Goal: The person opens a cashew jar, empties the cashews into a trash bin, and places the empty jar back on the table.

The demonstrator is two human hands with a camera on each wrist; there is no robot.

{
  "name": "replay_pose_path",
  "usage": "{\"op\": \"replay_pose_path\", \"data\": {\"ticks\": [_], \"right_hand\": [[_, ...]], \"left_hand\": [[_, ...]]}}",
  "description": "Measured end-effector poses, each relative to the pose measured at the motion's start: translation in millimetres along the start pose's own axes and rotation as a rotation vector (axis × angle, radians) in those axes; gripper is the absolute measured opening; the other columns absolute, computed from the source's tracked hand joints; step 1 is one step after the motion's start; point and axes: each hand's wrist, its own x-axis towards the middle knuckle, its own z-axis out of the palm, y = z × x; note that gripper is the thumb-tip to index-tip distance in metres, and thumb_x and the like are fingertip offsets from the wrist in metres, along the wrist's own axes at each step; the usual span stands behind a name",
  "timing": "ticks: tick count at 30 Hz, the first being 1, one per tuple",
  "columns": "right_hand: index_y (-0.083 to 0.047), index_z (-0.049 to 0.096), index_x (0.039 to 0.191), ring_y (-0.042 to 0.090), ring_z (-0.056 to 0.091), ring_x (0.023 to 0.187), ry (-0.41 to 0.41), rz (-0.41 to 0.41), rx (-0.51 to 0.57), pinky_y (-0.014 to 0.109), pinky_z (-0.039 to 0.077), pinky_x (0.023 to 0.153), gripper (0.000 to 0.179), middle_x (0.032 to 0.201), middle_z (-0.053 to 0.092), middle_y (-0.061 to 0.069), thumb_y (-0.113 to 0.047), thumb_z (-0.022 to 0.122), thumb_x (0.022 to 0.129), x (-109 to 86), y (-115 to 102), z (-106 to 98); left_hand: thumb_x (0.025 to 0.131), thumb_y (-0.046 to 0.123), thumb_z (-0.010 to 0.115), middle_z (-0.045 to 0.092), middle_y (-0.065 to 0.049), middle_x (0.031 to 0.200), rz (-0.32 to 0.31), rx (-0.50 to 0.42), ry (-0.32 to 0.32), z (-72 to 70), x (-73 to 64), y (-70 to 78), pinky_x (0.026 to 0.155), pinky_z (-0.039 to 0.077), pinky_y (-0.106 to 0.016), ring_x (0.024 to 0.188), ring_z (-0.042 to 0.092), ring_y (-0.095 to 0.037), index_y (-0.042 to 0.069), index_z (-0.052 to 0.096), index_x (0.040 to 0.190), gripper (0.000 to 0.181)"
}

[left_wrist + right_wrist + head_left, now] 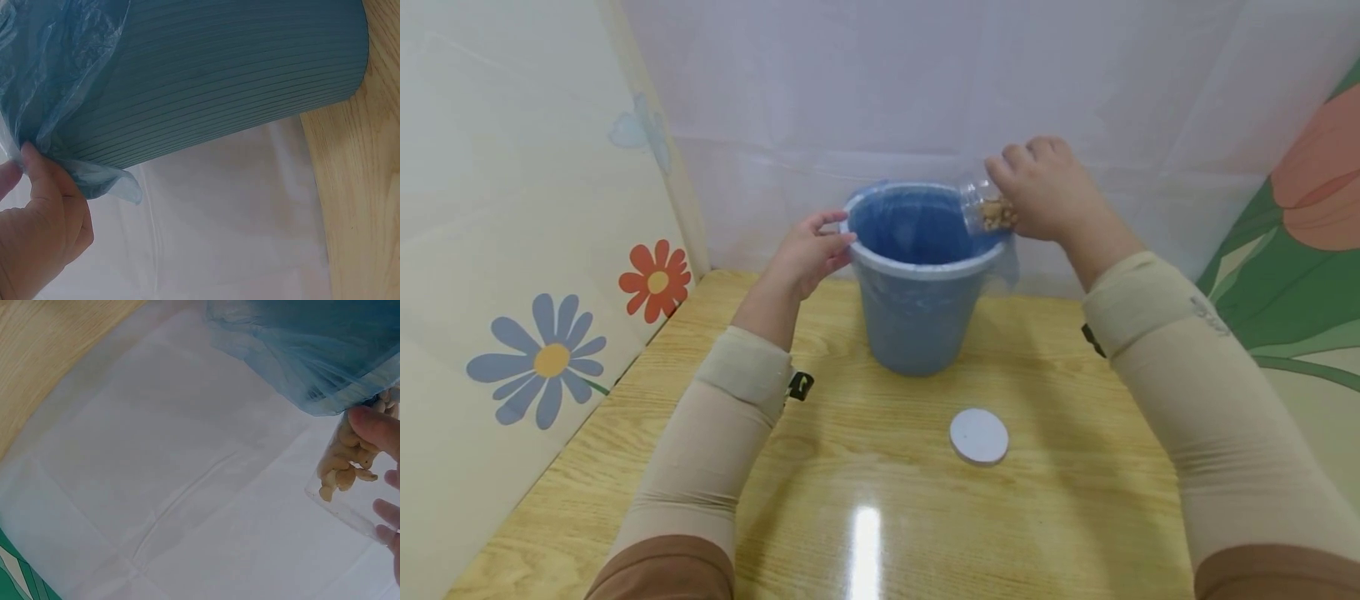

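A blue bin with a pale rim stands upright on the table, lined with a thin blue plastic bag folded over its edge. My left hand pinches the bin's rim and the bag at the left side, thumb and fingers on either side of the edge. Over the right side of the rim, my right hand grips a clear jar, tipped sideways with its mouth toward the bin's inside. Tan, curved cashews lie along the jar's lower side. The bin's bottom is hidden.
A round white lid lies on the wooden table in front of the bin. Close behind the bin hangs a white sheet. Flower-patterned panels border the table at left and right.
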Motion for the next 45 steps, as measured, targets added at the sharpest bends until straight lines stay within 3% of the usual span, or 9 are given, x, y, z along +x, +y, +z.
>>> {"op": "replay_pose_path", "data": {"ticks": [10,18,26,33,40,45], "right_hand": [[-0.001,0.035,0.129,0.049,0.037,0.113,0.004,-0.017,-0.003,0.06,0.023,0.102,0.066,0.123,0.043,0.027,-0.013,0.069,0.074,0.9,-0.9,2.3],[-0.001,0.037,0.123,0.048,0.037,0.112,0.081,-0.086,-0.03,0.059,0.025,0.1,0.051,0.119,0.044,0.027,-0.003,0.063,0.078,-0.1,-2.6,2.3],[0.0,0.037,0.125,0.049,0.038,0.11,0.093,-0.057,-0.058,0.06,0.028,0.098,0.055,0.119,0.044,0.027,-0.007,0.064,0.077,1.7,-3.0,2.6],[0.0,0.036,0.127,0.049,0.038,0.111,0.083,-0.055,-0.071,0.059,0.028,0.098,0.056,0.121,0.044,0.027,-0.005,0.062,0.078,1.0,-2.5,1.9],[0.0,0.033,0.132,0.048,0.034,0.116,0.011,-0.044,-0.051,0.059,0.022,0.102,0.064,0.126,0.04,0.027,-0.009,0.066,0.078,1.5,-3.6,-1.4],[0.0,0.033,0.132,0.048,0.035,0.116,0.015,-0.046,-0.049,0.059,0.023,0.103,0.062,0.126,0.041,0.027,-0.007,0.064,0.079,0.8,-3.9,-1.0]], "left_hand": [[0.088,0.005,0.059,0.048,-0.012,0.118,0.0,-0.009,0.007,1.7,0.5,-0.7,0.088,0.049,-0.028,0.097,0.056,-0.018,0.015,0.045,0.133,0.048],[0.088,0.005,0.058,0.048,-0.012,0.118,0.0,-0.001,0.008,0.7,-1.0,0.8,0.088,0.049,-0.028,0.098,0.056,-0.019,0.015,0.045,0.132,0.047],[0.088,0.004,0.058,0.048,-0.011,0.114,0.004,-0.01,0.006,0.1,-0.8,0.9,0.089,0.048,-0.028,0.095,0.056,-0.017,0.013,0.044,0.133,0.048],[0.089,0.005,0.058,0.048,-0.011,0.116,0.002,0.006,0.007,-0.5,-0.9,0.5,0.088,0.049,-0.028,0.096,0.056,-0.018,0.014,0.044,0.133,0.047],[0.089,0.005,0.058,0.048,-0.012,0.118,0.007,0.01,0.004,-1.1,-0.7,0.6,0.088,0.049,-0.028,0.097,0.056,-0.019,0.015,0.044,0.133,0.048],[0.088,0.005,0.058,0.049,-0.012,0.116,0.008,0.004,-0.001,-0.8,-0.6,0.1,0.089,0.049,-0.028,0.095,0.057,-0.018,0.014,0.044,0.133,0.048]]}}
